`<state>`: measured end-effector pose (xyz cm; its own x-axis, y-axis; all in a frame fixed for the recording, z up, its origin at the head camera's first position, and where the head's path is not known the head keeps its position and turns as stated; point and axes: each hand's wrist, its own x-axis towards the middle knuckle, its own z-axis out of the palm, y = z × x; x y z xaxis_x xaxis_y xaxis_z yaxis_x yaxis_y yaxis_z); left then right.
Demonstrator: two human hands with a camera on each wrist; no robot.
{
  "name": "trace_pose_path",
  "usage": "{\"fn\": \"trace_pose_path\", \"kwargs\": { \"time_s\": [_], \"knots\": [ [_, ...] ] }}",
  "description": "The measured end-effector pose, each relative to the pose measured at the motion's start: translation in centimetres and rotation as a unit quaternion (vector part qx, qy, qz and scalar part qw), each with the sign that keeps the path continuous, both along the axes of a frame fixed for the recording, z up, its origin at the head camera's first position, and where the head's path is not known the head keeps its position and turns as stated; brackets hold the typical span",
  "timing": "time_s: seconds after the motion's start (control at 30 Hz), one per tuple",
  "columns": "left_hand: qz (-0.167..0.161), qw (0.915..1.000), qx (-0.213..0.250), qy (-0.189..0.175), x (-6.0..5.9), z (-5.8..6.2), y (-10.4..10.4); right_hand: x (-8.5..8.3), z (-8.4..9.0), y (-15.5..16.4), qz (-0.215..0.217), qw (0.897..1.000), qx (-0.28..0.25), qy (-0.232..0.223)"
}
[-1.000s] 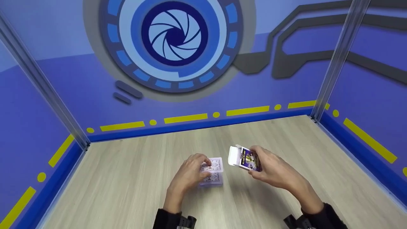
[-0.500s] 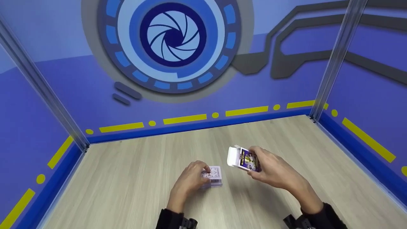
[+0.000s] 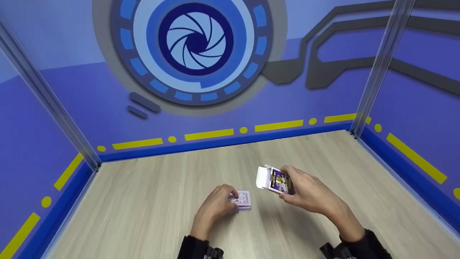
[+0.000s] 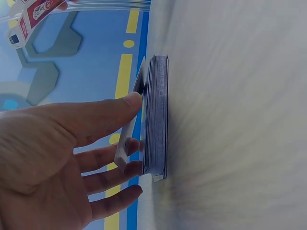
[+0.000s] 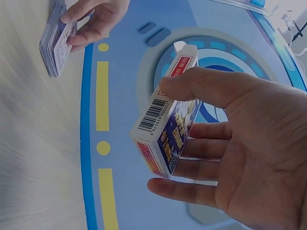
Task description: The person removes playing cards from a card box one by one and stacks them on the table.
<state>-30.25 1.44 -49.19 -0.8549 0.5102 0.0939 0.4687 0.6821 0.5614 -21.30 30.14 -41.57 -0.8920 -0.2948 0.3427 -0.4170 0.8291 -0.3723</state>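
Note:
My left hand [image 3: 216, 202] pinches a thin playing card [image 4: 123, 141] by its edge between thumb and fingers. The card sits slightly tilted, close over a squared deck of playing cards [image 4: 157, 115] lying on the table. In the head view the patterned backs face up, and the fingers cover the left part of the deck. My right hand [image 3: 309, 189] holds a playing card box [image 3: 281, 181] above the table, to the right of the deck. The thumb lies along the box's side near a barcode in the right wrist view. The box's white flap stands open, pointing left.
A pale wood-grain table [image 3: 161, 208] lies under both hands. Blue printed panels [image 3: 215, 118] rise behind it and at both sides, joined by metal corner posts [image 3: 375, 68].
My left hand has come down and nearer with the card, which was lifted farther off the deck before and is now close over it. The right hand and box have hardly moved.

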Motion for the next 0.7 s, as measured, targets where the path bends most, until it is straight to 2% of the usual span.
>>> {"fn": "trace_pose_path", "kwargs": {
  "time_s": [0.27,0.7],
  "knots": [
    [0.0,0.9999,-0.012,-0.007,0.02,-0.24,0.08,-0.04,-0.04,0.01,0.01,1.0,-0.001,0.018],
    [-0.005,0.9999,-0.009,-0.008,0.07,-0.29,0.18,-0.18,0.02,0.04,0.002,1.0,-0.002,0.006]
  ]
}}
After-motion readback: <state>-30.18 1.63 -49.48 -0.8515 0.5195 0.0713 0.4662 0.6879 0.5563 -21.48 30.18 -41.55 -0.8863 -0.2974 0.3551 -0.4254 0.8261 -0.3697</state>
